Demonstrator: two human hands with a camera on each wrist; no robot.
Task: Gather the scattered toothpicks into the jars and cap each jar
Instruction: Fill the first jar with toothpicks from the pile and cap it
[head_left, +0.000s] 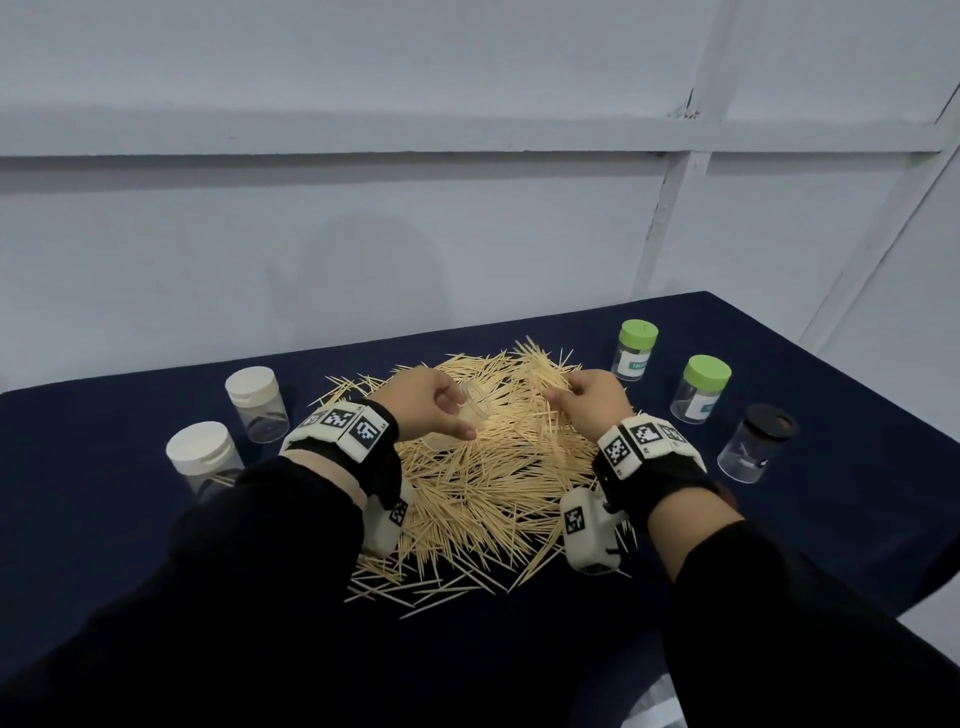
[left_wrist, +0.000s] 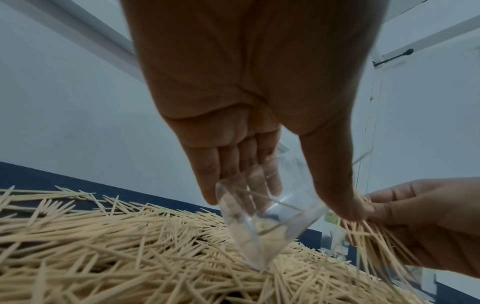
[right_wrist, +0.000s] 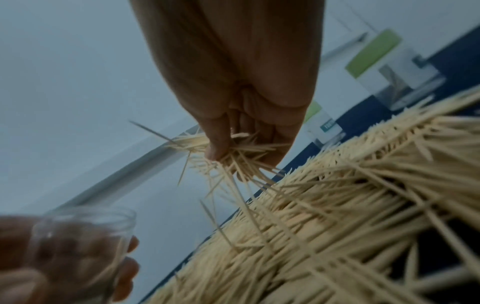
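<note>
Both hands are cooperating: left hand (head_left: 436, 405) is gripping the uncapped clear plastic jar (head_left: 474, 410) tilted toward the right hand (head_left: 592, 397), whose fingers (right_wrist: 218, 144) are clutching a bunch of pale wooden toothpicks (right_wrist: 233, 162), ready for loading.

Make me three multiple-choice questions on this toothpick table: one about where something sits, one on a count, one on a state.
1. Where is the black-lidded jar?
A. right edge, nearest of the right-side jars
B. between the white-lidded jars
C. in the left hand

2. How many jars have green lids?
A. one
B. two
C. four

3. The clear jar in the left hand is:
A. capped
B. uncapped and tilted
C. lying on the table

Answers: 1 A, it stands nearer than the green-lidded jars. 2 B, two show. 3 B, its open mouth leans toward the right hand, which grips toothpicks.
</note>
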